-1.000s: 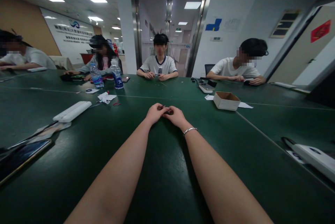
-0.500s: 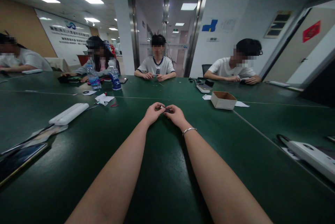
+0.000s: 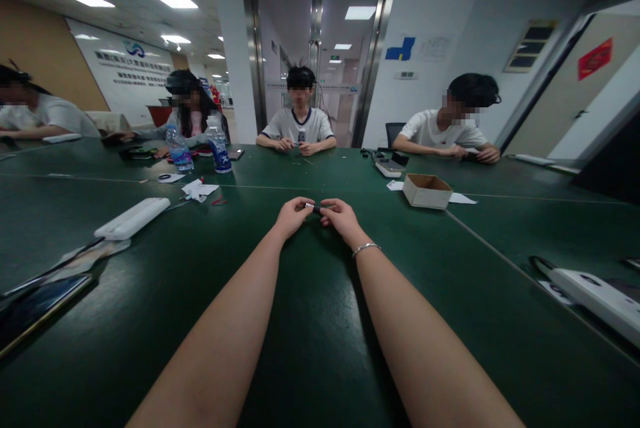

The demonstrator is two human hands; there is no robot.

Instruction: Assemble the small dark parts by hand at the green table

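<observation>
Both my hands meet over the green table (image 3: 320,321), straight ahead of me. Between their fingertips is a small dark object with a shiny metal end (image 3: 315,209), too small to name. My left hand (image 3: 292,217) is closed in a pinch on the shiny end. The dark end lies in the pinch of my right hand (image 3: 343,217), whose fingers partly cover it. A silver bracelet (image 3: 367,249) circles my right wrist.
An open cardboard box (image 3: 427,198) stands right of my hands. To the left are a white power strip (image 3: 133,218), a phone (image 3: 43,311), paper scraps (image 3: 200,189) and two bottles (image 3: 220,148). Another power strip (image 3: 597,298) lies at right. Several people sit across the table.
My right hand has shifted slightly to the right, away from my left, and more of the small object shows between them. My left hand has hardly moved.
</observation>
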